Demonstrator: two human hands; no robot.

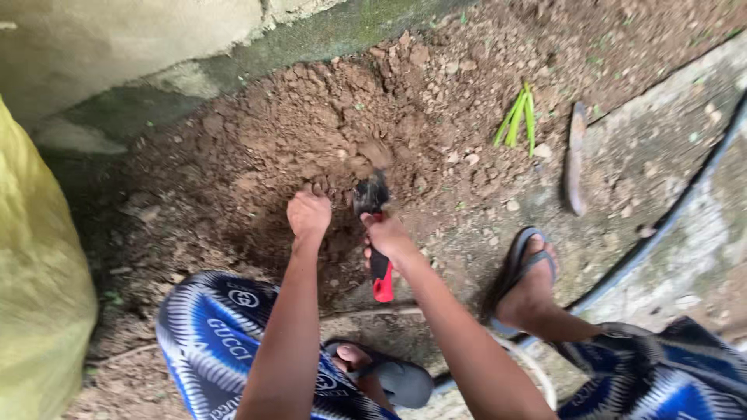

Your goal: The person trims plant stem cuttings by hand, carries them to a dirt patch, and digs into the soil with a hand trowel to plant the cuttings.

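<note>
Squatting over a patch of loose brown soil at the foot of a pale concrete wall; left hand, fingers curled and pressed down into the dirt at centre frame, nothing visibly gripped; right hand just beside it at 3 o'clock, closed around a red-handled hand tool, dark head buried in the soil, red grip end pointing to 6 o'clock

Hemmed in at 12 o'clock by the wall's mossy base, at 9 o'clock by a bulging yellow sack filling the left edge; open ground only toward 2 o'clock, across crumbled earth and small stones to a grey concrete slab; dark hose running along that slab from 3 o'clock down to 5 o'clock

Small green shoot at 1 o'clock, well apart from both hands; curved brown blade-like piece lying flat near it at 2 o'clock

Feet in dark sandals at 4 and 6 o'clock; knees in blue-and-white patterned shorts along the bottom edge, white lettering and a round emblem on the left leg
</note>
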